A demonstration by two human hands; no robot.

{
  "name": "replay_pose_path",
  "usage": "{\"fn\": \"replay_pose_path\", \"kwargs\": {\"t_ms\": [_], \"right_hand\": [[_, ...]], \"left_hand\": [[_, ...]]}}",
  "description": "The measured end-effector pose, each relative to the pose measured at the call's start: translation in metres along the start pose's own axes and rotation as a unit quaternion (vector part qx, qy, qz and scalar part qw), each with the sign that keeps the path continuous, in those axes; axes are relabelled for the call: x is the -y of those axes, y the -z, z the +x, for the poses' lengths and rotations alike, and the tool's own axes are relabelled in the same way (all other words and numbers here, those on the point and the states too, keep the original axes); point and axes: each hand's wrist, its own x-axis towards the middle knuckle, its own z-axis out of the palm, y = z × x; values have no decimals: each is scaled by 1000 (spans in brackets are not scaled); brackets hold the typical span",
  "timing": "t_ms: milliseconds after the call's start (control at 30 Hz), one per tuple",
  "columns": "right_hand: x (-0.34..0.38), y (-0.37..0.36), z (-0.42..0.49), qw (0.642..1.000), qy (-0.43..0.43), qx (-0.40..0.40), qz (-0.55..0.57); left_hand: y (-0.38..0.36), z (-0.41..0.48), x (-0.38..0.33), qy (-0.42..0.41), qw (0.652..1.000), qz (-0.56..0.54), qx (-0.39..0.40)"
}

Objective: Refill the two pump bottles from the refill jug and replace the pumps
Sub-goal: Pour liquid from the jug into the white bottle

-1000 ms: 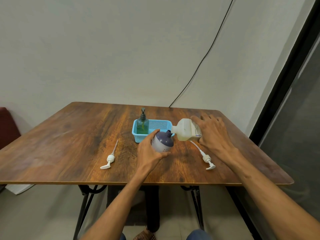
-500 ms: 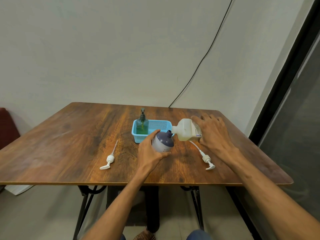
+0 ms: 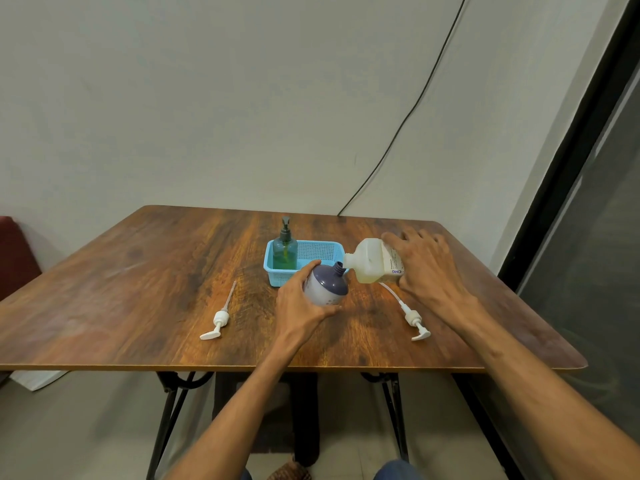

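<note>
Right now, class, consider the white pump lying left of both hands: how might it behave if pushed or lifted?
The pump probably feels light: small plastic head, thin tube. Lifted by the head, the tube may flex slightly. Pushed across the table, it would likely pivot, not roll, because its spout sticks out sideways.

Looks like a modest room at home, a dining corner by the feel of it. Goes by the brown wood-grain tabletop (image 3: pixel 138 289) on black metal legs (image 3: pixel 173 384), set near a bare off-white wall (image 3: pixel 207 98). Takes in a thin black cable (image 3: pixel 410 114) hanging loose down that wall, a dark-framed glass door (image 3: pixel 602 244) on the right, a dark red padded seat (image 3: pixel 14 254) at the left edge, a pale floor (image 3: pixel 86 431) below.
</note>
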Motion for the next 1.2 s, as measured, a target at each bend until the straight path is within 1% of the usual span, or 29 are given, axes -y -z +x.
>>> {"fn": "replay_pose_path", "kwargs": {"t_ms": [533, 733, 1200], "right_hand": [[2, -2, 0, 1000, -2, 8, 6], [1, -1, 0, 1000, -1, -9, -3], [-1, 1, 1, 1000, -1, 8, 1]], "left_hand": [[-3, 0, 4, 14, 1000, 12, -4], [-3, 0, 4, 14, 1000, 8, -3], [-4, 0, -1, 13, 1000, -1, 2]]}}
